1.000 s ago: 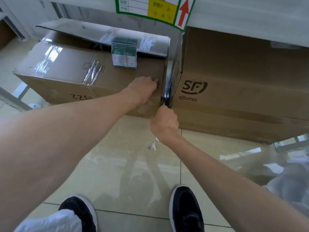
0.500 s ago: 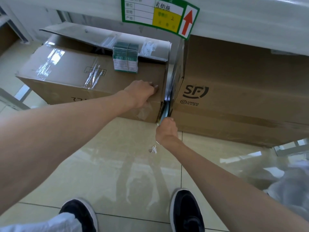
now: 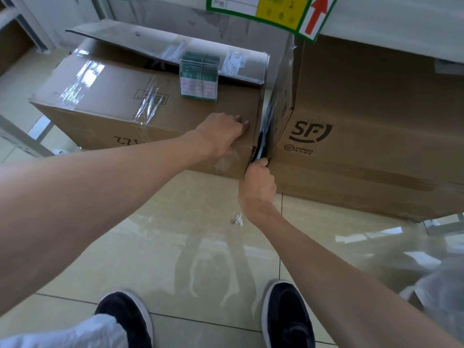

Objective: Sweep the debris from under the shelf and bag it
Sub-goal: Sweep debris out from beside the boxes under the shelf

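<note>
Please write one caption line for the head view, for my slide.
Left hand grips the top edge of the left cardboard box; right hand, fingers curled, reaches into the gap beside the SF box.

Left hand (image 3: 221,136) holds the open box (image 3: 113,96) — right hand (image 3: 256,189) grips a dark strip (image 3: 262,146).

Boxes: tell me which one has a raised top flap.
The left box, which the left hand grips: its flap stands up behind a green pack. The SF box beside it shows no raised flap.
</note>
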Motion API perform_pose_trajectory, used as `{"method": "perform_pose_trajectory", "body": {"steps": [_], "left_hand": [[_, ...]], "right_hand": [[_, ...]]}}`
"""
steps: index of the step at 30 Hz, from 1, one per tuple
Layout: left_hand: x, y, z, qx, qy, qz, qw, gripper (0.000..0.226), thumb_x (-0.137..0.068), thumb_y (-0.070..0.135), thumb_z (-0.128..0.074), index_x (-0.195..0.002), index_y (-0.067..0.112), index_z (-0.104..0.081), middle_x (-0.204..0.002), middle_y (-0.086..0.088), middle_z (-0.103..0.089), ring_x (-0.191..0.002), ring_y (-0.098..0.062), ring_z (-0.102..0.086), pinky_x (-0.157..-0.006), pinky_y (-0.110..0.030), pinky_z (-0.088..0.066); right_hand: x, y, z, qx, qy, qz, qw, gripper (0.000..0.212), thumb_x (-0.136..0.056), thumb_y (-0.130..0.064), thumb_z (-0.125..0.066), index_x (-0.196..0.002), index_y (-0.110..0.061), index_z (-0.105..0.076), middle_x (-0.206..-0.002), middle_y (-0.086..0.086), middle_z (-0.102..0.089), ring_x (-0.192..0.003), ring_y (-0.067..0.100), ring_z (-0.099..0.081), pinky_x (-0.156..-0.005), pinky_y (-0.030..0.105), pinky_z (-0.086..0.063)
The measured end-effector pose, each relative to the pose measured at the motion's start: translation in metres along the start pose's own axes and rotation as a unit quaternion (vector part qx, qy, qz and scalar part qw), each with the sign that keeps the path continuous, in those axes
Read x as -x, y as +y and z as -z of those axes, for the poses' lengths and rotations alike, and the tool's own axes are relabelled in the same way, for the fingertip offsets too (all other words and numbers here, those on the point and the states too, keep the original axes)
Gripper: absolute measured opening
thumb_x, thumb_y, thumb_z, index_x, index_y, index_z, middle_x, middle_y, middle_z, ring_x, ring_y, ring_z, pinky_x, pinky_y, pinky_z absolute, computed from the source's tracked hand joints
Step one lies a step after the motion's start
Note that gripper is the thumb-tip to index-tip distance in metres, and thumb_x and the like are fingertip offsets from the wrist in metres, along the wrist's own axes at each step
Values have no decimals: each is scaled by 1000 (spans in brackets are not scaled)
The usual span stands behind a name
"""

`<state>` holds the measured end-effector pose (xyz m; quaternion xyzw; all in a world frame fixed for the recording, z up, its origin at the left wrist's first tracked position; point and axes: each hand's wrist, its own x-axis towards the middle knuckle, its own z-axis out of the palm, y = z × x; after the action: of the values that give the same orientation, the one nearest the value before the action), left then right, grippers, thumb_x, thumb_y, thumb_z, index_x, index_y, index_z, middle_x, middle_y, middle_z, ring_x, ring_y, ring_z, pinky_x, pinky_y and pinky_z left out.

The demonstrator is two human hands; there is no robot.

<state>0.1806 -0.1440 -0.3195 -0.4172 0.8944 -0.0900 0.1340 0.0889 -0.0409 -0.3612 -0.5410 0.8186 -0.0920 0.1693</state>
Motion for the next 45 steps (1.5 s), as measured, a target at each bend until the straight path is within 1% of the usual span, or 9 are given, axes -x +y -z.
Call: {"method": "perform_pose_trajectory", "body": {"steps": [4, 6, 9, 12, 15, 24, 28, 34, 45], "left_hand": [[-1, 0, 0, 5, 4, 5, 1000, 78, -93, 35, -61, -156, 16, -18, -157, -12, -30, -123, -33, -53, -93, -41, -46], [-1, 0, 0, 12, 4, 9, 1000, 80, -92, 38, -62, -156, 18, -18, -157, -11, -30, -125, -32, -52, -95, -40, -45], [-1, -1, 1, 14, 2, 10, 1000, 79, -92, 38, -62, -156, 19, -18, -157, -9, -29, -126, -31, -51, -96, -40, -45], [0, -1, 1, 10, 8, 3, 1000, 77, -93, 38, -59, -156, 18, -18, -158, -9, -28, -126, -30, -51, -95, -40, -45], [1, 0, -1, 5, 9, 3, 1000, 75, -94, 36, -56, -156, 18, -17, -158, -11, -28, -124, -32, -52, -93, -41, -45], [7, -8, -12, -4, 12, 15, 1000, 75, -93, 31, -55, -156, 19, -16, -158, -10, -26, -125, -32, -52, -90, -40, -46], [9, -4, -16, 2, 17, 26, 1000, 74, -93, 24, -53, -156, 18, -15, -158, -11, -27, -126, -32, -51, -91, -41, -47], [9, -2, -12, 7, 27, 31, 999, 75, -92, 23, -55, -155, 16, -16, -158, -11, -27, -131, -33, -46, -94, -41, -45], [9, -1, -15, 12, 24, 36, 999, 77, -92, 27, -58, -155, 17, -15, -158, -10, -27, -129, -34, -49, -94, -42, -46]], "right_hand": [[-16, 1, 10, -42, 36, 17, 998, 32, -95, 4, -46, -126, 0, -39, -114, 18, -62, -105, 36, -61, -74, 37, -43], [-23, -2, 8, -91, 15, 11, 996, 31, -95, 4, -43, -126, 1, -39, -116, 19, -60, -107, 37, -59, -78, 38, -44], [-26, -4, 1, -132, -37, -11, 991, 41, -93, 5, -40, -133, 6, -35, -123, 23, -55, -114, 40, -54, -87, 40, -44], [-31, 2, -6, -95, -78, -12, 992, 42, -94, 4, -42, -135, 8, -32, -128, 25, -51, -120, 40, -50, -93, 41, -43], [-34, 6, -10, -64, -86, -2, 994, 40, -96, -1, -47, -133, 8, -34, -127, 23, -53, -120, 39, -52, -93, 39, -44], [-52, 4, -25, -2, -15, 42, 999, 30, -94, 8, -42, -123, 8, -46, -115, 24, -61, -108, 39, -61, -82, 40, -50], [-58, 1, -36, -53, 4, 5, 999, 29, -95, 8, -38, -121, 5, -51, -115, 23, -60, -107, 38, -60, -88, 42, -48], [-63, -2, -49, -157, 4, -85, 984, 28, -97, 5, -34, -118, 5, -53, -124, 23, -54, -117, 37, -52, -95, 39, -42], [-64, -4, -63, -220, 35, -139, 965, 32, -98, 2, -32, -119, 8, -55, -120, 27, -59, -113, 41, -56, -93, 41, -45]]}}
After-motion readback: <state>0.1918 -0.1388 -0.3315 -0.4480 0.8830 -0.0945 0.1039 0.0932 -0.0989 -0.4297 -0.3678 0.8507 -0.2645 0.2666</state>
